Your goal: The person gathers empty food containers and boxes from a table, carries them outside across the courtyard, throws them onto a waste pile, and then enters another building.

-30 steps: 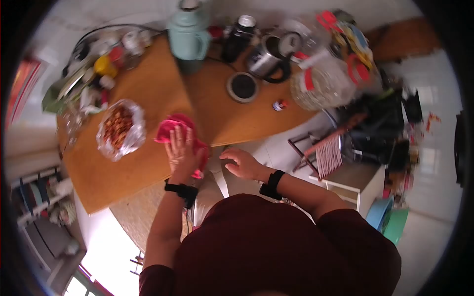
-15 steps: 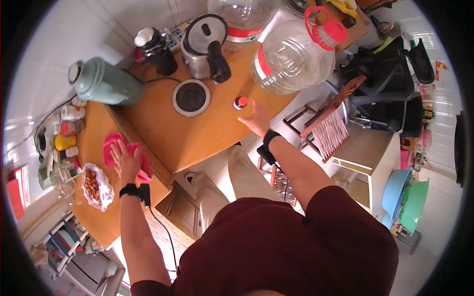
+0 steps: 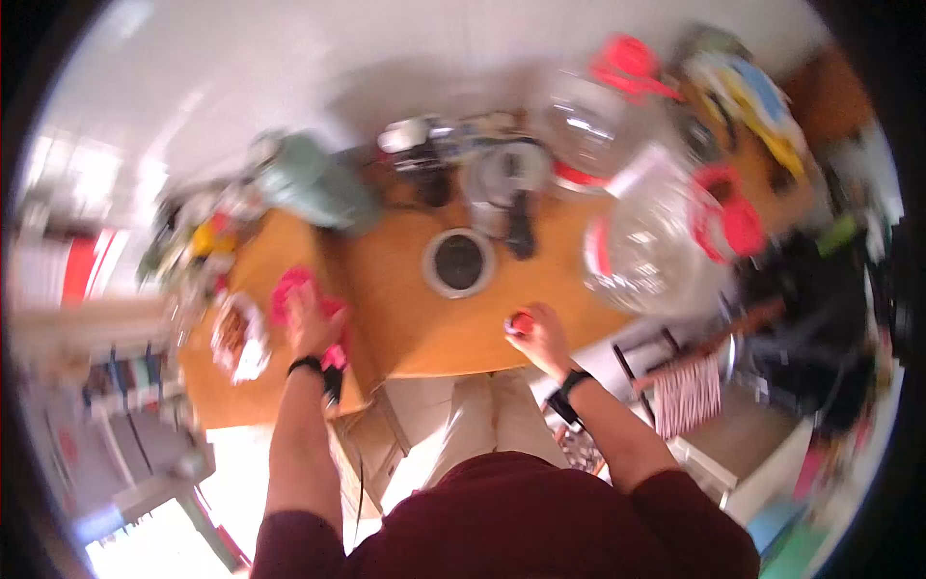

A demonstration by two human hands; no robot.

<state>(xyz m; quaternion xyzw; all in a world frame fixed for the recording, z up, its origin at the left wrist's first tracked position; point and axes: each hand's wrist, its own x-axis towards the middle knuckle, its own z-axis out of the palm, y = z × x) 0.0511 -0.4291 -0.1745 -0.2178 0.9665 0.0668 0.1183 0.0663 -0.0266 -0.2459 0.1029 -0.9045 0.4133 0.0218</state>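
Observation:
The whole view is smeared by motion. My right hand [image 3: 546, 345] is closed around a small bottle [image 3: 522, 324] with a red cap, near the front edge of the wooden table [image 3: 415, 333]. Its fingers cover most of the bottle. On the raised left part of the table, my left hand [image 3: 309, 326] lies on a crumpled pink cloth [image 3: 336, 333], its fingers stretched forward over it. Left of that hand is a clear plastic bag [image 3: 253, 352] of small brown pieces.
Along the back stand a green flask [image 3: 313, 183], a dark bottle [image 3: 424, 169] and a steel kettle [image 3: 506, 183]. A round dark disc [image 3: 459, 263] with a pale rim is in the tabletop. Large clear jugs [image 3: 646, 241] stand right; a folding stool [image 3: 687, 394] is beyond the edge.
My right hand has reached the small red-capped bottle and closed on it. The view has turned, shifting the table lower and rightward. My left hand stays on the pink cloth.

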